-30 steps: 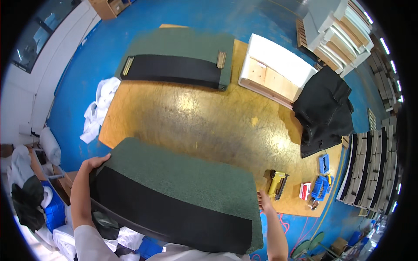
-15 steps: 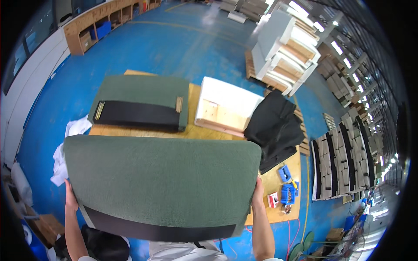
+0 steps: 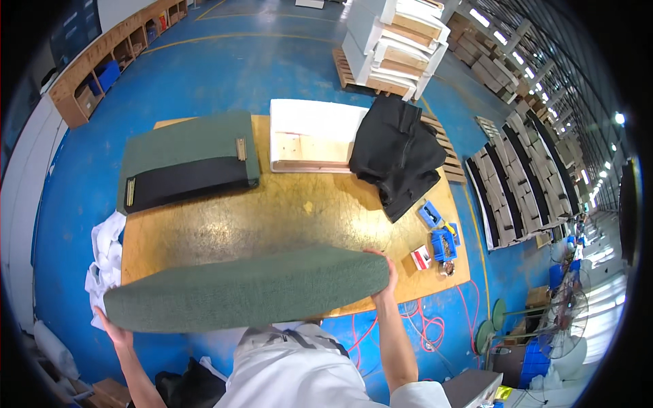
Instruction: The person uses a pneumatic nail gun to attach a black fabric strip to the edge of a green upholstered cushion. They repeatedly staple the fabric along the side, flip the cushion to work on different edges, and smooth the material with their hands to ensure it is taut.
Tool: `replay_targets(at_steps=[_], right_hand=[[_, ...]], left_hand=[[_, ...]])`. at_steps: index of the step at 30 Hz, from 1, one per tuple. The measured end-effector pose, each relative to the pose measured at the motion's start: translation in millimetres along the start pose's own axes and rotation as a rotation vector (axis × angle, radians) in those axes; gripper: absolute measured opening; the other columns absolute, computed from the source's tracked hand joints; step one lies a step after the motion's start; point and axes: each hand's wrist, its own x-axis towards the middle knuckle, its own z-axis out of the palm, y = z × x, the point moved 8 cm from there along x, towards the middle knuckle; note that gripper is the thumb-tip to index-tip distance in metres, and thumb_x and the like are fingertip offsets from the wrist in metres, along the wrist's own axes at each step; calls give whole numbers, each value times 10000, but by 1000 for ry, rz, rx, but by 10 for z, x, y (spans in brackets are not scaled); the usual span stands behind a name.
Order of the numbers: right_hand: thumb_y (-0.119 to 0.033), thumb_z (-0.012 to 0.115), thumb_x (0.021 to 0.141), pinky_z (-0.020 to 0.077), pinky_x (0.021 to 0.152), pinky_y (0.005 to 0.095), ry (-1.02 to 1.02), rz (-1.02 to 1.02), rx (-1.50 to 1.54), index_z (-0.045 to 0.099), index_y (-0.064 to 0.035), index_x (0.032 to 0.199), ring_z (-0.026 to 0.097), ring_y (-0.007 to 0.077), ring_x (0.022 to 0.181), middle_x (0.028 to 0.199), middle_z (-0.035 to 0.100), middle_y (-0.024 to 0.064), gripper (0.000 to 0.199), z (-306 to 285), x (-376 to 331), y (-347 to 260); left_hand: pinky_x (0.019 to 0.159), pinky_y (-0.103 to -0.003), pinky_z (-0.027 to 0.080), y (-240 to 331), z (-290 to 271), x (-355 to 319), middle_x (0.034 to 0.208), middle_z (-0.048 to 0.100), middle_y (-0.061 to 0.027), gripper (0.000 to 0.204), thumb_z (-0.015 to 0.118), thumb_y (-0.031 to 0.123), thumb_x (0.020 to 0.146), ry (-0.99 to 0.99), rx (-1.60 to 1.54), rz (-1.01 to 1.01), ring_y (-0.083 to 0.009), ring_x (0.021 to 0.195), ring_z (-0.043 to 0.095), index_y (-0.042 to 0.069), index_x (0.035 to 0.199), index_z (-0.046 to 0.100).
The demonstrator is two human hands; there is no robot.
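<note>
A long green upholstered sofa section [image 3: 252, 289] is held between my hands at the near edge of the wooden table. Its rounded side faces up, and its underside is hidden. My left hand [image 3: 115, 331] grips its left end, with part of the fingers behind the fabric. At the other end, my right hand [image 3: 388, 282] is closed around the corner. A similar green upholstered piece [image 3: 190, 146], with a black band and two metal brackets, lies at the table's far left.
On the wooden table [image 3: 286, 217] are a white-padded wooden frame [image 3: 316, 136], a black fabric heap [image 3: 398, 153], blue bins [image 3: 443, 245] and a small red-white box [image 3: 420, 257]. White cloth [image 3: 105, 251] hangs at the left edge. Red hoses [image 3: 432, 326] lie on the floor, lower right.
The held sofa section has tipped from showing its broad face and black strip to showing a narrow rounded side. It sits lower in view, uncovering more tabletop. Both hands still hold it.
</note>
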Motion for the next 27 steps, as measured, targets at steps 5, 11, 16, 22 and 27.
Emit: replay_targets(at_steps=[5,11,16,22,27], right_hand=[[-355,519,1016,443,1121,398,-80,-154,-213,633,28,1346,628,281,1244,1336,679,165,518,123,-139,-385],[-144,598,969,270,1247,517,-52,-1333,-1235,528,38,1479,423,426,1483,1568,473,280,546,2409,-1438,-2015],[-365,694,906,197,1256,615,-657,-1009,-1689,473,80,1493,300,461,1546,1615,383,306,769,3031,-1506,579],[-461,633,966,236,1244,625,-1215,-1101,-1349,550,75,1421,368,392,1510,1569,460,245,708,4423,-2114,1431],[-447,626,975,205,1278,562,-1025,-1050,-1428,462,61,1505,337,385,1533,1610,408,240,752,4592,-1910,1529]], left_hand=[[1151,-352,386,400,127,541,1443,603,-127,600,617,377,1060,-34,737,254,-227,1346,540,-15,1504,525],[1110,-342,424,667,297,519,1361,658,-136,564,541,396,1102,-87,933,336,-207,1245,599,-63,1428,588],[1118,-349,422,666,525,614,1347,664,-155,559,469,387,1129,-111,1010,334,-217,1255,596,-77,1415,592],[1220,-525,317,425,1937,1,1425,624,-197,400,617,165,985,-293,1809,905,-426,1413,490,14,1355,643],[1218,-563,287,141,2153,-173,1316,649,-169,358,542,159,981,-533,1809,957,-389,1320,545,20,1297,637]])
